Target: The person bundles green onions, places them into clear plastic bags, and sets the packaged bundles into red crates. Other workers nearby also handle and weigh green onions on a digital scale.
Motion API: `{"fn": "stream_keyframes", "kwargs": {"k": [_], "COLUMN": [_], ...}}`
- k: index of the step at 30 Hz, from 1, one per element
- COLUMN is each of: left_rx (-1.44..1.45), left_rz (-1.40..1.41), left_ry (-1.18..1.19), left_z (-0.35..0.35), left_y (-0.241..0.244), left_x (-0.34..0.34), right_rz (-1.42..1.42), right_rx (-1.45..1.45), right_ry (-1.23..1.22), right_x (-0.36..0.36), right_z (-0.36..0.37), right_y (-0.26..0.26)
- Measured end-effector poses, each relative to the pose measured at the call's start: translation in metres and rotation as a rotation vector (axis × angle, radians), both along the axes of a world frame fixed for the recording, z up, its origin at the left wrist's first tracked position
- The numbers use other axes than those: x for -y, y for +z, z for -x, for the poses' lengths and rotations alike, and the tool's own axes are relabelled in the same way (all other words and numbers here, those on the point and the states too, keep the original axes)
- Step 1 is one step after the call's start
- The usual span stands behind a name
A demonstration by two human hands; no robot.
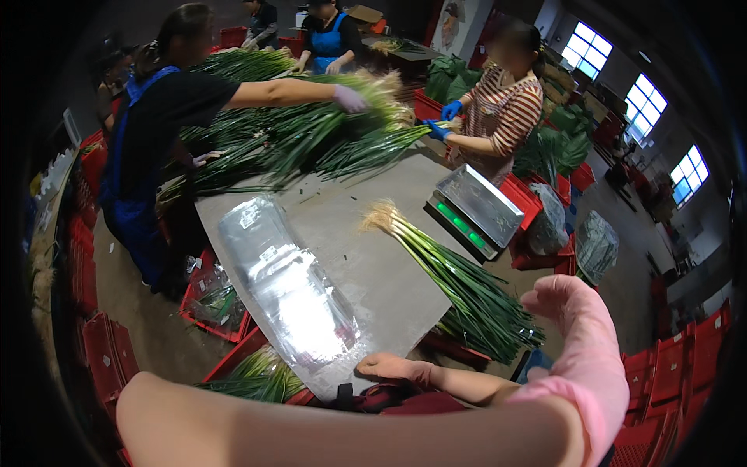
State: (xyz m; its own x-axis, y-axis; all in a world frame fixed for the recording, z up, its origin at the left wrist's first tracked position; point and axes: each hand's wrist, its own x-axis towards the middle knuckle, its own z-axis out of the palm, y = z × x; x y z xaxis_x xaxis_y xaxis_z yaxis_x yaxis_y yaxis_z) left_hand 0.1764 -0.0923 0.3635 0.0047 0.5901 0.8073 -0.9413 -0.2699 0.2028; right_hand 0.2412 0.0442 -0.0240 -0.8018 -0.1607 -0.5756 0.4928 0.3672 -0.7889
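Observation:
My left arm crosses the bottom of the view, close to the camera. At its right end my left hand (575, 315), in a pink glove, is raised with curved fingers and holds nothing visible. Its fingertips are near the leaf ends of a bunch of scallions (432, 262). The roots lie on the table (385, 292), while the green leaves hang past its edge. My right hand (392, 368) is low at the table's near edge, beside a stack of clear plastic bags (274, 268). Its fingers are partly hidden, and I cannot tell whether it grips anything.
A digital scale (478, 210) with green displays stands at the table's right edge. Heaped scallions (292, 134) cover the far end. A person in a blue apron (157, 117) reaches over them; another in blue gloves (496, 111) holds scallions. Red crates (216, 303) flank the table.

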Motion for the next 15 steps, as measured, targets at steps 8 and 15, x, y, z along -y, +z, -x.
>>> {"fn": "stream_keyframes", "kwargs": {"k": [8, 15], "left_rx": [0.075, 0.193], "left_rz": [-0.053, -0.065], "left_ry": [-0.008, -0.03], "left_z": [-0.004, -0.007], "left_y": [0.0, 0.003], "left_x": [0.001, -0.004], "right_rz": [-0.014, -0.049], "right_rx": [0.014, 0.008], "right_ry": [0.015, 0.083], "right_x": [0.0, 0.001], "right_z": [-0.006, -0.001], "right_y": [0.003, 0.024]}}
